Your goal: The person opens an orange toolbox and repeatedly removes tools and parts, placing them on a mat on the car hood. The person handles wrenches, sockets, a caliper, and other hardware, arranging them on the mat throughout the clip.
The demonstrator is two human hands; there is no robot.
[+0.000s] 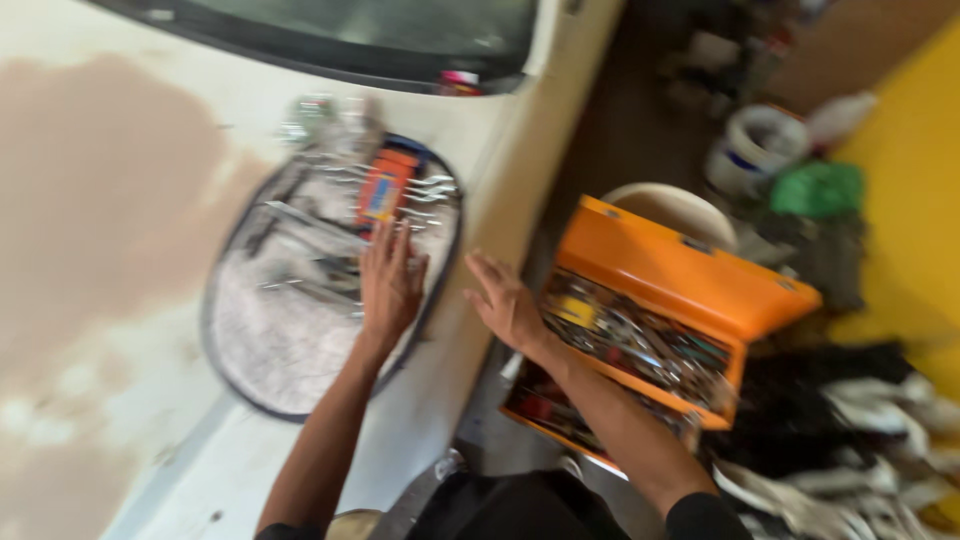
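A grey mat (270,350) lies on the white car bonnet (110,200), with several wrenches and metal tools (330,230) spread on it and an orange packet (383,190) at its far edge. My left hand (390,285) rests flat on the mat, fingers together, just below the orange packet. My right hand (508,300) hovers open, fingers spread, between the bonnet edge and an open orange toolbox (690,270) full of small tools. Neither hand holds anything. The whole view is motion-blurred.
The windscreen (380,30) runs along the top. To the right of the car are a white bucket (760,145), a green bag (818,188), a yellow wall (910,180) and a pile of dark and white items (850,440) on the floor.
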